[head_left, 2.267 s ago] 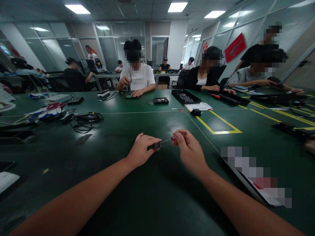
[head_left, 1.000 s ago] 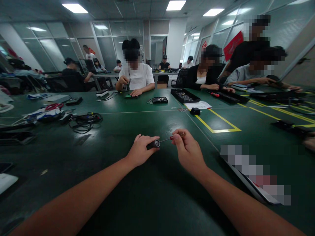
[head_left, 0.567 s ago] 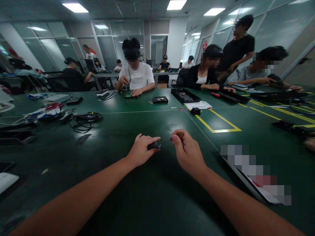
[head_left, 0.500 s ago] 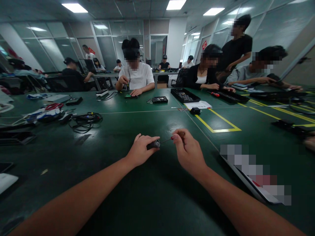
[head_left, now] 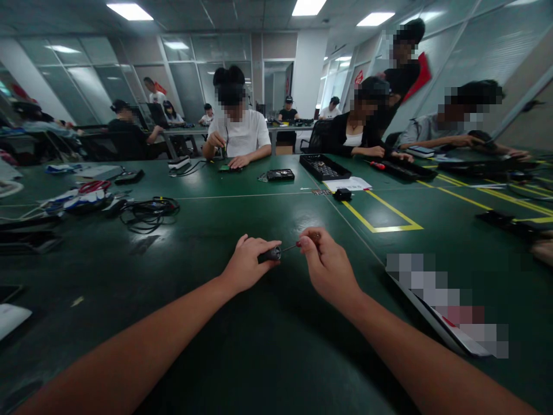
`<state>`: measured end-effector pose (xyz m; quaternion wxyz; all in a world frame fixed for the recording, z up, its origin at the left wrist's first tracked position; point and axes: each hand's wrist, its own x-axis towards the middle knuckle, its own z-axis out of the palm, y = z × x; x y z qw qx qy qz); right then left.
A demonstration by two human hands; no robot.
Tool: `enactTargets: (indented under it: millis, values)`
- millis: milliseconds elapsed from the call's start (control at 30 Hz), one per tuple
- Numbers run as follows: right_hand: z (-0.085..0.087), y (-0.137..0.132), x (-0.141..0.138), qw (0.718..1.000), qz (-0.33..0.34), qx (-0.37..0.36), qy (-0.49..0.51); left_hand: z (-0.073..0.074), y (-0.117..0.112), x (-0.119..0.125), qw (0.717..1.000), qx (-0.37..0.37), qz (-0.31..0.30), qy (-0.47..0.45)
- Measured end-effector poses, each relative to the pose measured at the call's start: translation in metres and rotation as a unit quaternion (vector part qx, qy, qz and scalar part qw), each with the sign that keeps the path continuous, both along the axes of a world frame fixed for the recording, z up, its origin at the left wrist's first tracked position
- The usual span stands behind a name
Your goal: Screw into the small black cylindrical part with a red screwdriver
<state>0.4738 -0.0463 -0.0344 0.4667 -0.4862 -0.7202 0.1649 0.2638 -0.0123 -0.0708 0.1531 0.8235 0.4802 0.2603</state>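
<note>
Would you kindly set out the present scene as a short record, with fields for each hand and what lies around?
Left hand: holds a dark cylinder, one round end exposed
Right hand: grips a thin-shafted tool by its handle
Shaft: aimed at the cylinder's round end; contact too fine to tell
Surface: green table
Farther left: coiled black cables
Beyond right hand: yellow tape outline, small black block near it
Across table: co-worker in white shirt

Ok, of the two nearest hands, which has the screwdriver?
The right hand: it grips the screwdriver by its handle, while the left hand holds the dark cylinder.
</note>
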Motion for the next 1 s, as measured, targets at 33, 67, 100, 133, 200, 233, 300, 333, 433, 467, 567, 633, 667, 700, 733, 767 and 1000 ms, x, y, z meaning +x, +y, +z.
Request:
enactTargets:
  millis: [33, 67, 100, 133, 200, 233, 300, 333, 433, 467, 567, 633, 667, 700, 733, 767, 1000]
  values:
    - [0.0003, -0.0002, 0.0001, 1.0, -0.007, 0.0, -0.002, -0.0001, 0.0001, -0.0001, 1.0, 0.001, 0.001, 0.003]
    - [0.0007, -0.0004, 0.0002, 1.0, -0.013, 0.001, -0.002, 0.0001, 0.0001, -0.0002, 1.0, 0.001, 0.003, 0.005]
    - [0.0011, -0.0006, 0.0003, 1.0, -0.019, 0.002, -0.001, 0.0004, 0.0, -0.0003, 1.0, 0.002, 0.005, 0.006]
    - [0.0016, -0.0008, 0.0003, 1.0, -0.023, 0.003, 0.001, 0.0009, -0.0001, -0.0004, 1.0, 0.002, 0.008, 0.007]
    - [0.0025, -0.0011, 0.0001, 1.0, -0.029, 0.002, 0.007, 0.0018, -0.0004, -0.0004, 1.0, -0.001, 0.014, 0.005]
    - [0.0027, -0.0012, 0.0, 1.0, -0.03, 0.0, 0.01, 0.0022, -0.0006, -0.0004, 1.0, -0.002, 0.015, 0.003]
    - [0.0028, -0.0012, -0.0001, 0.999, -0.029, -0.004, 0.015, 0.0023, -0.0009, -0.0004, 1.0, -0.004, 0.014, 0.0]
    - [0.0027, -0.0011, -0.0002, 0.999, -0.029, -0.005, 0.017, 0.0023, -0.0011, -0.0003, 1.0, -0.003, 0.014, -0.002]
    - [0.0022, -0.001, 0.0, 0.999, -0.029, -0.003, 0.023, 0.0019, -0.0009, -0.0004, 1.0, -0.005, 0.021, -0.009]
    - [0.002, -0.001, 0.0001, 0.999, -0.03, -0.002, 0.026, 0.002, -0.0007, -0.0004, 1.0, -0.008, 0.026, -0.013]
    - [0.0016, -0.0005, 0.0003, 0.999, -0.037, 0.0, 0.031, 0.0024, 0.0006, -0.0006, 0.999, -0.014, 0.04, -0.026]
    - [0.0013, -0.0002, 0.0002, 0.999, -0.039, 0.003, 0.033, 0.0027, 0.0014, -0.0006, 0.998, -0.011, 0.043, -0.034]
    - [0.0012, -0.0001, 0.0001, 0.999, -0.04, 0.005, 0.033, 0.0027, 0.0018, -0.0006, 0.998, -0.009, 0.043, -0.035]
    - [0.0011, -0.0001, 0.0001, 0.999, -0.039, 0.006, 0.034, 0.0027, 0.002, -0.0006, 0.998, -0.006, 0.042, -0.036]
    - [0.0011, -0.0001, 0.0001, 0.999, -0.039, 0.006, 0.034, 0.0026, 0.0021, -0.0006, 0.998, -0.004, 0.042, -0.036]
    - [0.0011, -0.0001, 0.0002, 0.999, -0.038, 0.006, 0.034, 0.0025, 0.0022, -0.0006, 0.998, -0.005, 0.043, -0.035]
    - [0.0001, 0.0004, 0.002, 0.998, -0.045, 0.005, 0.044, 0.0022, 0.0023, -0.0011, 0.998, -0.017, 0.046, -0.042]
